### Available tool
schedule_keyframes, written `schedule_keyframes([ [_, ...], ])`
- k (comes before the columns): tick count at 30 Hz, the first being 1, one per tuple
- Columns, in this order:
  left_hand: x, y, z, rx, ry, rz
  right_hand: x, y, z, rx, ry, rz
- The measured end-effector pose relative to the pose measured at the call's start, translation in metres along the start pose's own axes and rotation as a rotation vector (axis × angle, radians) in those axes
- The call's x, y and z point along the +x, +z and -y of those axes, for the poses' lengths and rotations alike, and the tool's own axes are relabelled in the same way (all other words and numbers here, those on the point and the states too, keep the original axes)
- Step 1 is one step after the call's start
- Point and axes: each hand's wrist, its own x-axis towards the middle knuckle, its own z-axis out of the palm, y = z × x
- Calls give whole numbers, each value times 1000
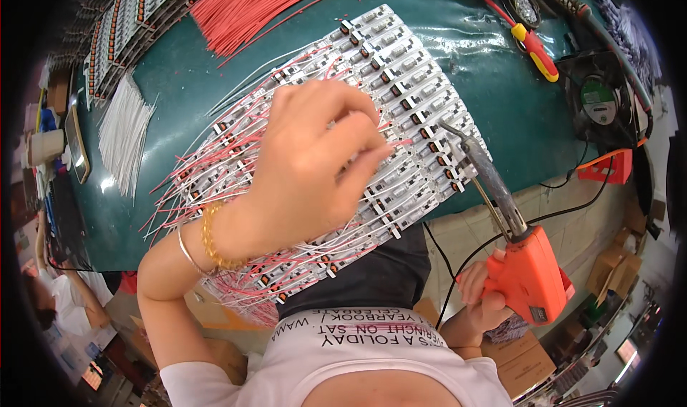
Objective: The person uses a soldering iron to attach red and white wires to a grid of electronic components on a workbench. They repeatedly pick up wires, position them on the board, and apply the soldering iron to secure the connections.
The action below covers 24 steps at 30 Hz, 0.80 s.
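Several rows of small silvery circuit boards (pixel 418 67) lie side by side as a panel on the green table, with red and white wires trailing to the left. Over the middle of the panel is my left hand (pixel 315 146), its thumb and fingers pinched on a short red wire (pixel 402 143). Around the handle of an orange soldering gun (pixel 529 275) my right hand (pixel 478 300) is closed. The gun's long metal shaft slants up and left, and its bent tip is over the boards' right part. Whether the tip touches a board I cannot tell.
Red wires (pixel 250 10) lie in a bundle at the back, and white wires (pixel 125 131) at the left. Stacked boards (pixel 129 28) stand at the far left. At the right are a red-and-yellow screwdriver (pixel 535 53), a black fan (pixel 600 99) and a trailing black cable (pixel 565 210).
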Motion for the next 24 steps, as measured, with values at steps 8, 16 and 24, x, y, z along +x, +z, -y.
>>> schedule_keyframes([
  [8, -1, 13, -2, 62, -74, 43, -12, -10, 1, -69, 89, 14],
  [16, -2, 13, 0, 15, -90, 39, -25, -16, -11, -462, 67, -79],
  [24, -2, 15, 1, 16, -75, 28, -24, -9, -2, -510, 62, -118],
])
